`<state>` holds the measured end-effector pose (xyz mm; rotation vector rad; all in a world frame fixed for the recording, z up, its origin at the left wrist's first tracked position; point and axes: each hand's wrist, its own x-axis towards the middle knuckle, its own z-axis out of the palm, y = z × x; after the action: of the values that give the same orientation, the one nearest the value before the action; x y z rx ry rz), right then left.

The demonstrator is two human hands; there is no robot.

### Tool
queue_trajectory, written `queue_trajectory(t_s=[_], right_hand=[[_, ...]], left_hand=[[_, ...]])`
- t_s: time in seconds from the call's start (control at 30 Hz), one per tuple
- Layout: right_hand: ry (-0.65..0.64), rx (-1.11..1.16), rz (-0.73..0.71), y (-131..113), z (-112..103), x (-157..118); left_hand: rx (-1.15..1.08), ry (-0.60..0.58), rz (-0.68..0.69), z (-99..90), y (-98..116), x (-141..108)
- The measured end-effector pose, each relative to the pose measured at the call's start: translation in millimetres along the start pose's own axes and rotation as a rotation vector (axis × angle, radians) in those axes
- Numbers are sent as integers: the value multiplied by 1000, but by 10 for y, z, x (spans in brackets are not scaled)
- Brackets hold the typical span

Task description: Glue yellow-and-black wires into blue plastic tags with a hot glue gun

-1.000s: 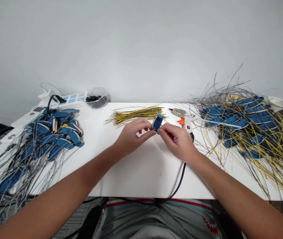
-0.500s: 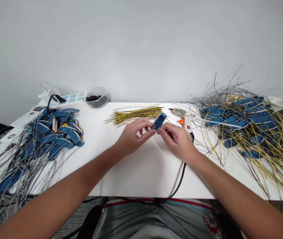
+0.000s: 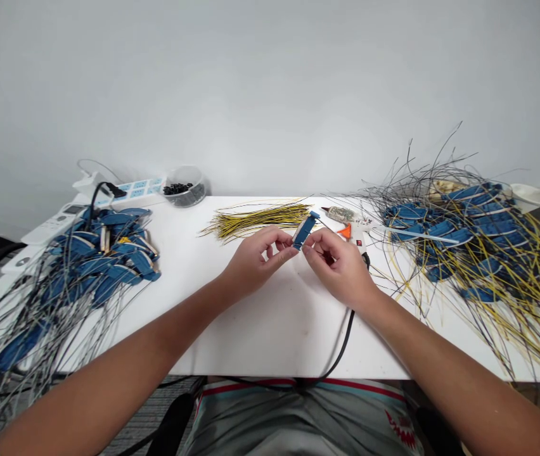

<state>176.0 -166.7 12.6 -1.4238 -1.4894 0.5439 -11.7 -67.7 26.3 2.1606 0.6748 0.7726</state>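
**Blue plastic connector pinched between both hands**

The blue plastic connector (image 3: 303,232) stands tilted above the middle of the table, its lower end held in a narrow pinch. The left hand (image 3: 257,261) grips it from the left between thumb and fingers, and the right hand (image 3: 339,270) closes on it from the right, the two hands almost meeting at that end. Just beyond lies a bundle of yellow-and-black wires (image 3: 255,220), spread across the far side of the white table (image 3: 289,335). To the far right of the hands sits a hot glue gun (image 3: 358,229) with an orange stand, its black cord (image 3: 347,339) running toward the near edge. Right and left, heaps of wired blue pieces (image 3: 460,231) (image 3: 99,256) spill over the table ends – the right heap yellow-wired, the left grey-wired. Far left, a power strip (image 3: 137,189) sits beside a clear bowl (image 3: 185,187) of small black parts.
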Motion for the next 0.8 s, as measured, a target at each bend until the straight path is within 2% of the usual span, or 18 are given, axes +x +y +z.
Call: queue_trajectory(t_s=[0.8], right_hand=[[6,-30,0,16,10,5]], left_hand=[[107,4,94,6,-39,-11]])
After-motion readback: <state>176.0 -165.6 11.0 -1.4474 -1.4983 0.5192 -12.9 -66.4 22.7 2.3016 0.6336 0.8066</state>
